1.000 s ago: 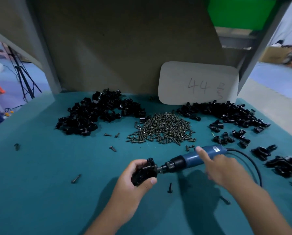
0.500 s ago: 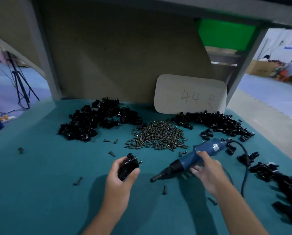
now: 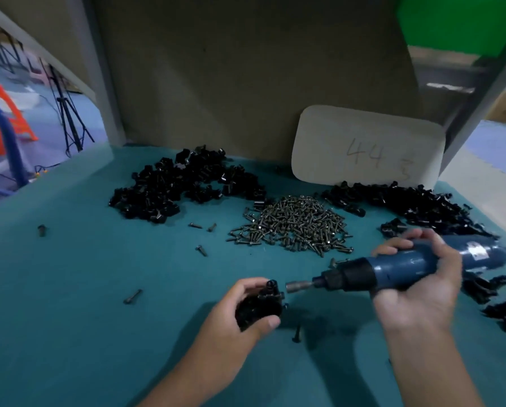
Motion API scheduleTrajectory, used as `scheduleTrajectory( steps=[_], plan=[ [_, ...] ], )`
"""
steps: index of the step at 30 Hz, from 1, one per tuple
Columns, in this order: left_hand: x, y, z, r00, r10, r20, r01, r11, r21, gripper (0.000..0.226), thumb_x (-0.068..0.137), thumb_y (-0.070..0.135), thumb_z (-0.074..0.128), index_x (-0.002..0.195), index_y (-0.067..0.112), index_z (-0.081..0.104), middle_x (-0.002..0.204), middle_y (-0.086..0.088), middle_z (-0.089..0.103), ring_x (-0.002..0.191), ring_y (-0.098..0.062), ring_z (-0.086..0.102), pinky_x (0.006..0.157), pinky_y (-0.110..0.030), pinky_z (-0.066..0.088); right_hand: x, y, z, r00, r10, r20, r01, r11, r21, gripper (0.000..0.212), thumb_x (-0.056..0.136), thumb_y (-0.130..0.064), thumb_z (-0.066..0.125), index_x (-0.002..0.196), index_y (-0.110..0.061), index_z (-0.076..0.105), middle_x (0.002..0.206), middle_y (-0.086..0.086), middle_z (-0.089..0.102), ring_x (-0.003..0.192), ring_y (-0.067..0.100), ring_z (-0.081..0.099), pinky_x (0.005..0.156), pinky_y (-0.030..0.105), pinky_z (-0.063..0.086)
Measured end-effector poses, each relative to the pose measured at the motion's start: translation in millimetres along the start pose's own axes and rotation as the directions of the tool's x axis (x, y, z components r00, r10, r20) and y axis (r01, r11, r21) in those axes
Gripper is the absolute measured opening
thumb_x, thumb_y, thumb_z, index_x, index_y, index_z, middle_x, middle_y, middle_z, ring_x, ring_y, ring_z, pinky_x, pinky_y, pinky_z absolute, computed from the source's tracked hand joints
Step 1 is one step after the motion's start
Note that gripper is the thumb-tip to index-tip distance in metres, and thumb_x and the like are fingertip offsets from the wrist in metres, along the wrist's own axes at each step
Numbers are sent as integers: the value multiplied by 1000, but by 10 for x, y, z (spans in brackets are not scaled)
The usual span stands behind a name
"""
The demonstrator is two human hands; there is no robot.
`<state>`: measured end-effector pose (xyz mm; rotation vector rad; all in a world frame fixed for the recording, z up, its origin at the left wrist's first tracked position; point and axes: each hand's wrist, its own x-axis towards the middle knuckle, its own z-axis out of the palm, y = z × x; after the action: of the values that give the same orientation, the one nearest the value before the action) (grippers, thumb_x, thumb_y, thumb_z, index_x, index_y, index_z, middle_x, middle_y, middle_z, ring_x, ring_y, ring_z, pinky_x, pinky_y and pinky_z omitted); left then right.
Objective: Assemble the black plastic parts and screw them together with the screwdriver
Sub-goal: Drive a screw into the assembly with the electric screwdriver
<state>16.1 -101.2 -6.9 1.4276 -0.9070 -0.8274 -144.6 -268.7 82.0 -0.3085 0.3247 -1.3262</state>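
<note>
Since 0.5 s ago, blue electric screwdriver (image 3: 407,267), held in right hand (image 3: 419,286) grip, swings level; bit tip just beside black plastic assembly (image 3: 259,306) gripped in left hand (image 3: 240,315) above teal tabletop (image 3: 99,289).

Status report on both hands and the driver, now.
Left hand grips black plastic part. Right hand grips blue screwdriver. Bit tip just short of the part, small gap. Nothing between.

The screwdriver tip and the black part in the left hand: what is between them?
In the head view, only a narrow gap of bare teal table separates the screwdriver tip from the black part in the left hand.
</note>
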Motion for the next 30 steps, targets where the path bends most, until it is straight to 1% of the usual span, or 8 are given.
scheduleTrajectory(
  steps=[2, 5, 9, 12, 18, 24, 27, 30],
  plan=[
    [-21, 20, 12, 1000, 15, 7, -14, 1000, -17, 41, 72, 49, 77, 109, 54, 61, 112, 12, 73, 100, -7, 71, 84, -15, 51, 4, 27, -47, 998, -6, -60, 8, 1000, 29, 3, 90, -18, 63, 91, -19, 60, 86, -6, 61, 63, 8, 55, 58, 21, 49],
    [-23, 45, 21, 1000, 9, 14, -8, 995, -97, 34, 76, 41, 78, 107, 45, 65, 107, 0, 76, 90, -19, 76, 74, -22, 57, 1, 46, -118, 990, -31, -135, 35, 999, 25, 5, 89, -16, 62, 91, -19, 58, 81, -7, 60, 59, 8, 53, 57, 20, 47],
    [-24, 76, 24, 1000, -8, -13, 6, 994, -105, 29, 90, 33, 72, 116, 25, 64, 98, -4, 78, 82, -15, 74, 70, -18, 54, -16, 66, -123, 987, -44, -157, 46, 999, 11, 7, 89, -15, 63, 92, -19, 58, 81, -7, 61, 59, 9, 54, 56, 22, 47],
    [-39, 67, 25, 1000, -23, 7, 24, 999, -40, 27, 93, 42, 65, 116, 29, 63, 96, 0, 79, 82, -16, 73, 73, -23, 54, -44, 77, -121, 987, -49, -152, 50, 999, 6, 9, 87, -14, 65, 93, -18, 59, 82, -6, 61, 60, 10, 55, 56, 23, 48],
    [-39, 60, -6, 1000, -8, 20, 8, 1000, -28, 29, 90, 43, 60, 115, 28, 61, 97, 2, 78, 82, -14, 72, 75, -22, 54, -100, 107, -124, 992, -85, -93, 83, 996, -31, 7, 88, -15, 63, 92, -18, 58, 83, -6, 60, 61, 11, 55, 58, 24, 46],
    [-42, 64, 2, 999, 4, 38, -2, 999, -50, 41, 82, 50, 67, 119, 32, 62, 92, 0, 77, 70, -11, 64, 65, -22, 50, -155, 104, -113, 988, -143, -54, 141, 989, -38, 3, 90, -17, 60, 91, -20, 58, 82, -8, 60, 61, 10, 55, 59, 23, 46],
    [-31, 64, -4, 1000, 25, 15, -24, 998, -59, 30, 84, 40, 73, 113, 39, 67, 89, -2, 75, 63, -7, 59, 60, -16, 47, -175, 120, -104, 990, -138, -15, 137, 989, -57, 3, 90, -18, 58, 90, -20, 60, 83, -8, 61, 61, 9, 55, 58, 23, 46],
    [-41, 77, -5, 999, 33, 31, -31, 999, -44, 21, 88, 36, 69, 108, 37, 69, 83, 0, 75, 59, -4, 56, 58, -15, 44, -167, 112, -104, 995, -105, -3, 104, 993, -49, 4, 91, -19, 57, 92, -19, 62, 84, -8, 61, 61, 7, 54, 56, 23, 45]
  ],
)
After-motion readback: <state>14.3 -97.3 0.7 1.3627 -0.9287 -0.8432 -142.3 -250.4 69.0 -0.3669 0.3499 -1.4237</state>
